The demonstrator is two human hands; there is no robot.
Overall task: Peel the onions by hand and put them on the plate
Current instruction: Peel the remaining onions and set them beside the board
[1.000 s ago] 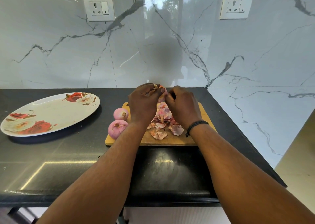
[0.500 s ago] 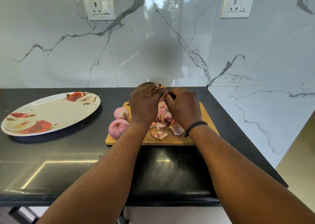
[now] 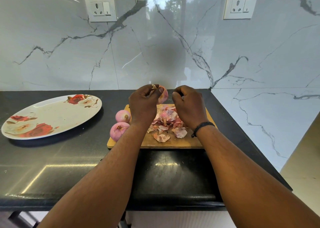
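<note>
three onions total: left hand point(image 3: 143, 104) grips one onion point(image 3: 163, 96) above the cutting board point(image 3: 183, 142), two peeled onions point(image 3: 122, 116) sit at its left edge; right hand point(image 3: 187, 106) curled, holding nothing I can see; one floral plate point(image 3: 52, 116) on black desk point(image 3: 69, 160), marble wall point(image 3: 155, 45) with two sockets point(image 3: 100, 8)

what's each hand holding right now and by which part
The left hand grips an onion round its left side, a dry tip poking out above the fingers. The right hand is curled, apart from it; anything pinched cannot be told.
</note>
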